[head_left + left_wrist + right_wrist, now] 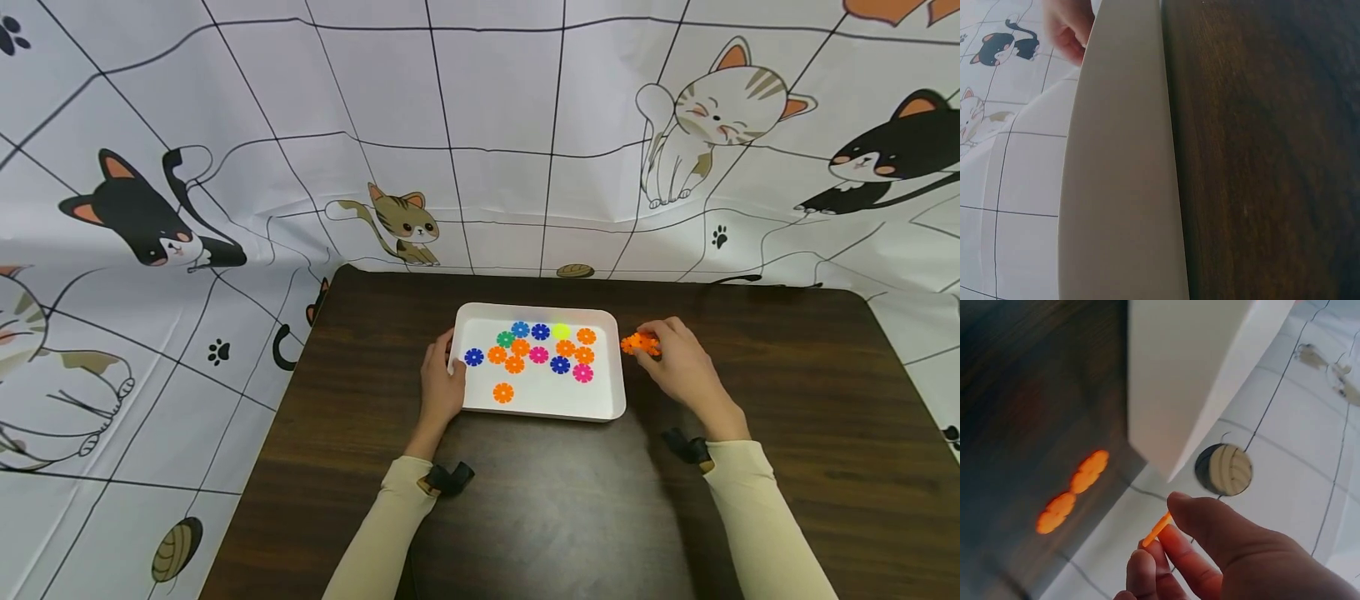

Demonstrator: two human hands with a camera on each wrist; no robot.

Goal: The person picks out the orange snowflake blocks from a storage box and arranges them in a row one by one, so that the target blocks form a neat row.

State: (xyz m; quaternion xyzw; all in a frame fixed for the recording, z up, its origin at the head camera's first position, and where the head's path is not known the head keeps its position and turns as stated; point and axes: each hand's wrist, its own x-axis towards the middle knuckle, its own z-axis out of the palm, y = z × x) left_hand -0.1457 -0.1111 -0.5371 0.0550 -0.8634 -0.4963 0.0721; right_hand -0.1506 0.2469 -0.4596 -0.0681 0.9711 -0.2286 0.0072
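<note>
A white tray (555,402) lies on the table, with several small flower-like notched discs in it, such as an orange one (503,392), a blue one (474,357) and a yellow one (561,331). My left hand (441,383) grips the tray's left side, thumb over the rim. Right of the tray, my right hand (686,367) pinches an orange notched disc (1157,529) between thumb and fingers, seen nearly edge-on in the right wrist view. Two more orange discs (1089,471) lie on the table beside the tray. The left wrist view is mostly filled by the tray's outer wall (1122,162).
The dark wooden table (540,508) extends around the tray on all sides. Behind it hangs a white sheet (495,92) printed with cats and grid lines. Black bands (450,479) circle both wrists over pale sleeves.
</note>
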